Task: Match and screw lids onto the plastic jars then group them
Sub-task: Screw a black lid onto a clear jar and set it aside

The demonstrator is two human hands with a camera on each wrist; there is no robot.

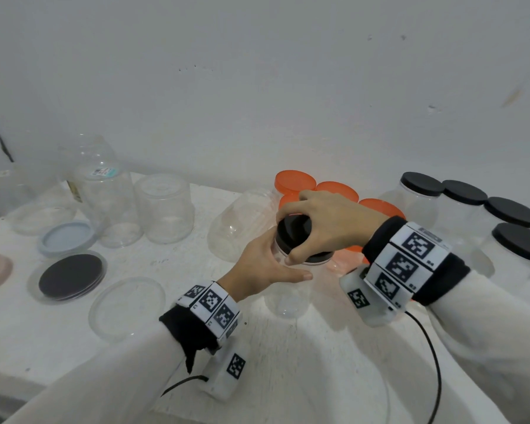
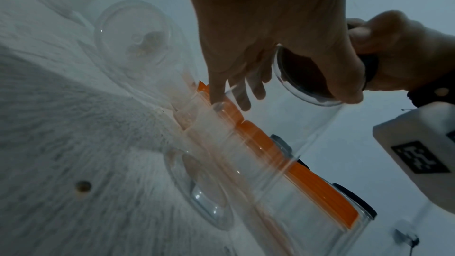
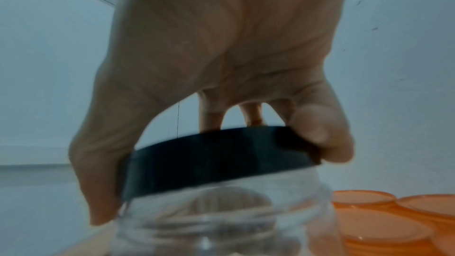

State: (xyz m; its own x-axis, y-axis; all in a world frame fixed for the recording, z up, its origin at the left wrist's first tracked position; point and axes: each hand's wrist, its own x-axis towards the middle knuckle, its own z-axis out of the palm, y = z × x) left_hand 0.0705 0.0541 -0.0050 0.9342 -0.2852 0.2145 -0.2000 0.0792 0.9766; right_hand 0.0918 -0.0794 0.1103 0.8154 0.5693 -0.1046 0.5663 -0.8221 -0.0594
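A clear plastic jar (image 1: pixel 288 298) stands upright near the table's middle, and my left hand (image 1: pixel 266 267) grips it just under the neck. My right hand (image 1: pixel 325 224) comes from above, its fingers curled round a black lid (image 1: pixel 297 237) sitting on the jar's mouth. In the right wrist view the black lid (image 3: pixel 216 159) lies slightly tilted on the jar's threaded neck (image 3: pixel 221 219), thumb and fingers pinching its rim. The left wrist view shows my left hand (image 2: pixel 258 46) wrapped round the jar (image 2: pixel 295 133), with the right hand (image 2: pixel 399 55) on the lid (image 2: pixel 317 77).
Several jars with black lids (image 1: pixel 459 206) stand grouped at the right. Orange-lidded jars (image 1: pixel 334 191) sit behind my hands, next to an open jar on its side (image 1: pixel 239 224). Open jars (image 1: pixel 162 206) and loose lids, blue (image 1: pixel 66 238), black (image 1: pixel 71 276), clear (image 1: pixel 126 307), lie left.
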